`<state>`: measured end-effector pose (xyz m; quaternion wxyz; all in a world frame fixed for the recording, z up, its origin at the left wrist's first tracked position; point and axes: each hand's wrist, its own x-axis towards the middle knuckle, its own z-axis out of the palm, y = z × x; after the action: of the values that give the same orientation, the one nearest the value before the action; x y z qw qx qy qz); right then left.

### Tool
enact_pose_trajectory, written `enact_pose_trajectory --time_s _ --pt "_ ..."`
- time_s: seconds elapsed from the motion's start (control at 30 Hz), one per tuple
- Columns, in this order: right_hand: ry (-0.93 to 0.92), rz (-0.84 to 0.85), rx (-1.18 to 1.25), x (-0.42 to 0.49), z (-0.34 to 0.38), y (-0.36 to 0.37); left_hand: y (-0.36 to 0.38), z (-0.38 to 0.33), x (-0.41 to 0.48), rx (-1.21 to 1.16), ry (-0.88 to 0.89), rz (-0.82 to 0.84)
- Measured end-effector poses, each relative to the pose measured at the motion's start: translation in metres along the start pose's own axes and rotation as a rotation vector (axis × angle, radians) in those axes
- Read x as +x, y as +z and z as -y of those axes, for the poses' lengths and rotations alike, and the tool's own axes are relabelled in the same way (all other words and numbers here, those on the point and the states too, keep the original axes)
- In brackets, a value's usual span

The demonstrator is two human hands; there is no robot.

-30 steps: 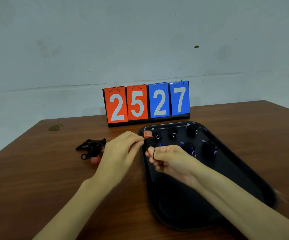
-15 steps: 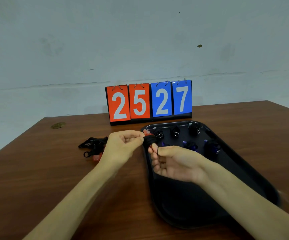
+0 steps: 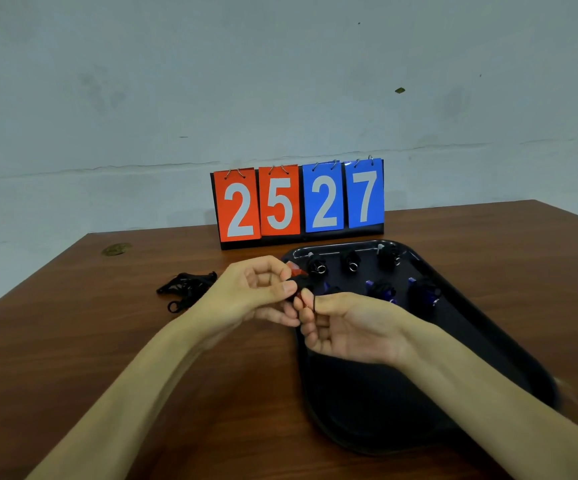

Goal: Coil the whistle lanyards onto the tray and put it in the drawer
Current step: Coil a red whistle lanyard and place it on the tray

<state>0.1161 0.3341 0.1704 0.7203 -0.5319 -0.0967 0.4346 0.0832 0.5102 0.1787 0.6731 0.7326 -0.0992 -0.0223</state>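
Observation:
A black tray (image 3: 453, 344) lies on the brown table at the right. Several coiled whistles with black lanyards rest at its far end, such as one with a metal ring (image 3: 351, 263) and a blue one (image 3: 425, 295). Over the tray's left edge, my left hand (image 3: 252, 292) pinches a red whistle wrapped in black lanyard (image 3: 299, 278). My right hand (image 3: 346, 327) sits palm up beside it, with the black cord looped over the thumb. A loose heap of black lanyards (image 3: 185, 289) lies on the table to the left, partly hidden by my left hand.
A flip scoreboard (image 3: 298, 202) reading 25 and 27 stands behind the tray near the table's far edge. A small brownish spot (image 3: 116, 249) marks the far left corner. A grey wall rises behind the table.
My hands have drawn closer together, the right palm turning upward as the cord is wrapped around the red whistle. The view has shifted slightly.

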Motion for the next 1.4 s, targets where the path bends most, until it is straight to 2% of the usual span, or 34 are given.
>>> enact_pose_trajectory --time_s 0.13,0.2,0.27,0.4,0.47,0.63,0.73,0.83,0.97,1.1,1.17,1.27,1.4 --pt "-0.042 -0.041 -0.081 0.002 -0.003 0.002 -0.006 0.0 -0.001 -0.067 -0.064 0.056" --pt "-0.074 -0.085 -0.117 0.005 -0.006 0.001 -0.006 0.002 0.0 -0.006 -0.072 0.043" --pt "-0.121 -0.133 -0.178 0.007 -0.009 -0.001 -0.001 0.004 0.002 0.138 -0.058 -0.002" --pt "-0.19 -0.182 -0.277 0.01 -0.011 -0.002 0.007 0.012 0.002 0.679 0.109 -0.168" --pt "-0.209 -0.18 -0.297 0.009 -0.01 -0.002 0.007 0.012 0.001 0.761 0.175 -0.209" --pt "-0.265 -0.191 -0.429 0.009 -0.013 -0.002 0.006 0.006 0.002 0.657 0.103 -0.265" --pt "-0.301 -0.237 -0.554 0.009 -0.013 -0.002 0.01 0.006 0.001 0.353 -0.006 -0.278" --pt "-0.323 -0.247 -0.597 0.007 -0.011 -0.002 0.014 0.006 0.002 0.116 -0.024 -0.285" --pt "-0.337 -0.219 -0.593 0.006 -0.009 -0.001 0.017 0.007 0.004 0.033 -0.003 -0.313" --pt "-0.374 -0.26 -0.654 0.006 -0.011 -0.001 0.019 0.012 0.005 -0.056 -0.001 -0.3" --pt "-0.373 -0.261 -0.659 0.006 -0.011 -0.002 0.019 0.013 0.004 0.026 0.01 -0.293" --pt "-0.333 -0.231 -0.584 0.007 -0.011 -0.003 0.016 0.009 0.003 0.382 0.103 -0.303" --pt "-0.13 -0.049 -0.121 0.006 -0.003 -0.005 0.019 0.006 -0.004 0.648 0.322 -0.323"
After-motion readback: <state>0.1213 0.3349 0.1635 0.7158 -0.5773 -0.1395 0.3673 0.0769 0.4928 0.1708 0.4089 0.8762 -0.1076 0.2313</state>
